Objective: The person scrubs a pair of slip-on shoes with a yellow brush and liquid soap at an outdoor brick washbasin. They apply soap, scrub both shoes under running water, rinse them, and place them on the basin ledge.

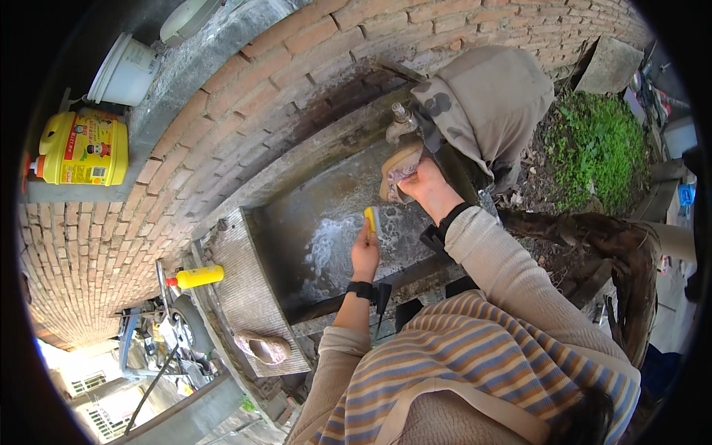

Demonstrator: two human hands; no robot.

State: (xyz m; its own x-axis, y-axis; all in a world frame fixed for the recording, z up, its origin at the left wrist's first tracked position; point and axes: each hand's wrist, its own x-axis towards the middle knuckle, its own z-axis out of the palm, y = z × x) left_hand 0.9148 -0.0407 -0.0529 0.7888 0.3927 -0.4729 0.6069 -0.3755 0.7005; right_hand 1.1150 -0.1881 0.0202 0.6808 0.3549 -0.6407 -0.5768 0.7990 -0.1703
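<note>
My left hand (365, 257) grips a yellow scrubbing brush (371, 220) with pale bristles, held above the basin. In my right hand (424, 185) is a patterned fabric shoe (401, 162) with a tan sole, tilted just below the tap (401, 123). Brush and shoe are apart. Below both hands, white suds (328, 242) and water lie on the floor of the concrete basin (278, 222). A matching shoe (262, 347) rests on the ribbed slab (245, 300) at the basin's left. Whether water runs from the tap is hard to tell.
A yellow bottle with red cap (200, 276) lies on the slab's far side. A brick wall (311, 61) rises behind the basin. On its ledge stand a yellow detergent jug (83, 149) and a white bucket (125, 69). Grey cloth (492, 100) hangs near the tap; a gnarled trunk (628, 245) stands right.
</note>
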